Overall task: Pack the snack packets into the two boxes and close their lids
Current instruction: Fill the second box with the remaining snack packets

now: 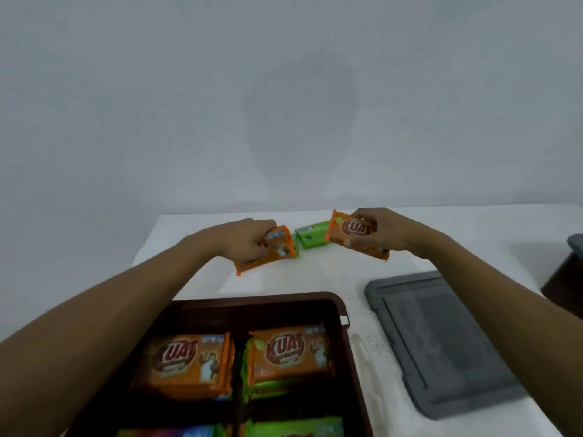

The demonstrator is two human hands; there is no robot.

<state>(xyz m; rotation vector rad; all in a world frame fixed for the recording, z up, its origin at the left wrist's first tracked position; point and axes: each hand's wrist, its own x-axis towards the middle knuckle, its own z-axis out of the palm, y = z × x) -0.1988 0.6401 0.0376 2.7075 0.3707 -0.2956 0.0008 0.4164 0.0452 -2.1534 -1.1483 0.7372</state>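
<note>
Two orange packets are held over the white table (331,272): left hand (243,242) curls round the left orange packet (279,249), long axis slanting down-left. Green packet (310,236) lies flat between the hands, just beside both. Right hand (383,231) grips the right orange packet (355,234); brown box (342,313) sits toward the person, likely nearer the left hand.

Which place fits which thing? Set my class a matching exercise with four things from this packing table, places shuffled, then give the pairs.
Things:
1 green packet
2 grey lid
3 brown box
4 far orange KUAT packet

Places:
A gripped by the right hand
B nearest the camera, holding stacked packets
C between left hand and right hand
D flat on the table, right of the box

Pairs: 1-C; 2-D; 3-B; 4-A
</note>
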